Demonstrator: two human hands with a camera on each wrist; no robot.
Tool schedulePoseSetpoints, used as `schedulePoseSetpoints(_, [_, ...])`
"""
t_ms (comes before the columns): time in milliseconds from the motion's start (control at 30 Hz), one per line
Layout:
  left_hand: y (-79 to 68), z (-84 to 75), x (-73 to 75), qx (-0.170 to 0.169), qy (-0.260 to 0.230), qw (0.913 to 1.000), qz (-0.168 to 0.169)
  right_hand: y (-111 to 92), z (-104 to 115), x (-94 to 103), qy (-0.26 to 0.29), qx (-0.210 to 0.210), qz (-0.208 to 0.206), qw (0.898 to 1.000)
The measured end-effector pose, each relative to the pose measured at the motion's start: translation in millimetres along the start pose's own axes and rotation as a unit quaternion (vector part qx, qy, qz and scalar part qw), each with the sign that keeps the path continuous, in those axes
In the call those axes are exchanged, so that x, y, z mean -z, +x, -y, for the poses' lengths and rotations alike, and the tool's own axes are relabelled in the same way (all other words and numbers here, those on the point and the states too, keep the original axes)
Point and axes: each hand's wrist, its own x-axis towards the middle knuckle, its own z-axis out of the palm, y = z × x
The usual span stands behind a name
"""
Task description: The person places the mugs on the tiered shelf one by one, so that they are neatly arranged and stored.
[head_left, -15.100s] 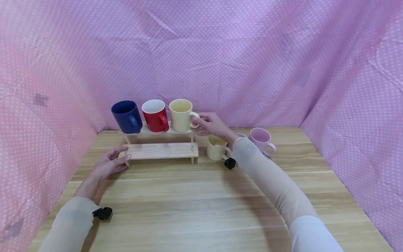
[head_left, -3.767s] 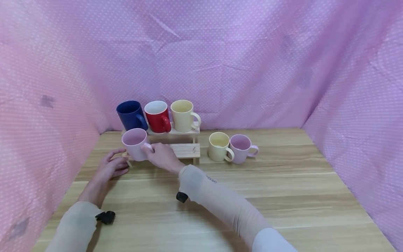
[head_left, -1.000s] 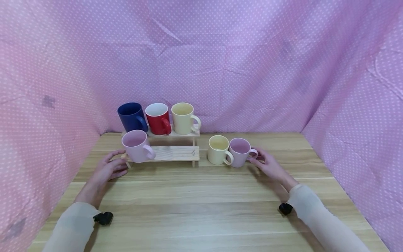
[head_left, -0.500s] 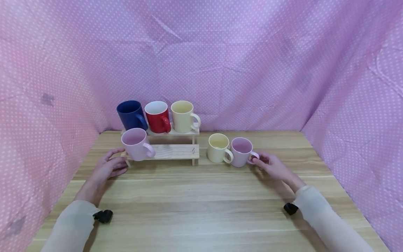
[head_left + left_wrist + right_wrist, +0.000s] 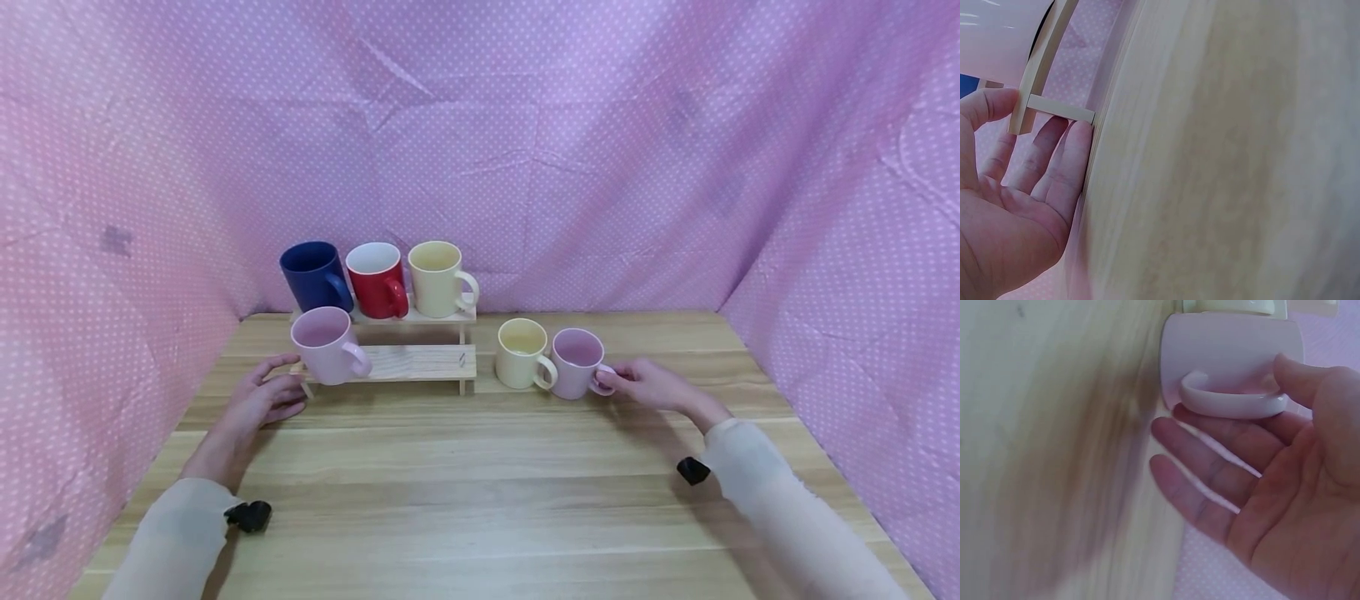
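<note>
The left hand (image 5: 255, 404) spans the left end of the wooden rack (image 5: 420, 362), thumb against the lower board and fingers loosely bent by its leg, a light hold that seems meant to steady the frame. The right hand (image 5: 654, 387) has the handle of the near pink mug (image 5: 573, 375) between thumb and forefinger, its other fingers spread and bearing on nothing; taking it by the handle probably leaves the rim and body free. All the handles point roughly rightward, which likely suits a right-handed pick. The blue mug (image 5: 309, 283), red mug (image 5: 377, 292) and upper yellow mug (image 5: 433, 292) line the top tier, set in a row perhaps to share its narrow board, while the shelved pink mug (image 5: 322, 358) stands at the lower tier's left end, just beside the left hand. The near pink mug sits upright on the table (image 5: 450, 483), immediately left of the right hand and well apart from the left, with the lower yellow mug (image 5: 517, 367) just beside it, between it and the rack
</note>
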Motion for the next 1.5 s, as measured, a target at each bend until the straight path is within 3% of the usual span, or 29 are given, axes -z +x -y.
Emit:
schedulePoseSetpoints(233, [-0.3,-0.6,-1.2,-0.009,0.003,0.9999,0.006,6.3,1.0,-1.5,-0.018,-0.015,0.008,1.000])
schedulePoseSetpoints(667, [0.8,-0.3,-0.2,-0.009,0.012,0.9999,0.002,1.7,5.3,-22.4,-0.046,-0.019,-0.117,0.992])
schedulePoseSetpoints(867, [0.8,0.3,-0.1,-0.010,0.011,0.9999,0.001,1.5,2.7,-29.6,-0.028,-0.025,-0.147,0.988])
schedulePoseSetpoints(1000, [1.5,0.7,0.3,-0.007,0.011,0.9999,0.002,-0.5,3.1,-30.1,0.006,-0.034,-0.138,0.990])
schedulePoseSetpoints(1133, [2.6,-0.1,0.6,-0.001,0.011,0.9999,0.001,-2.9,5.4,-26.3,0.093,-0.053,-0.083,0.991])
schedulePoseSetpoints(1300, [2.6,-1.8,-0.1,-0.001,0.015,0.9999,0.000,-7.4,7.6,-20.6,0.241,-0.094,-0.018,0.966])
schedulePoseSetpoints(1500, [0.0,-1.2,-0.8,0.004,0.023,0.9997,-0.006,-12.1,10.2,-19.5,0.285,-0.100,-0.017,0.953])
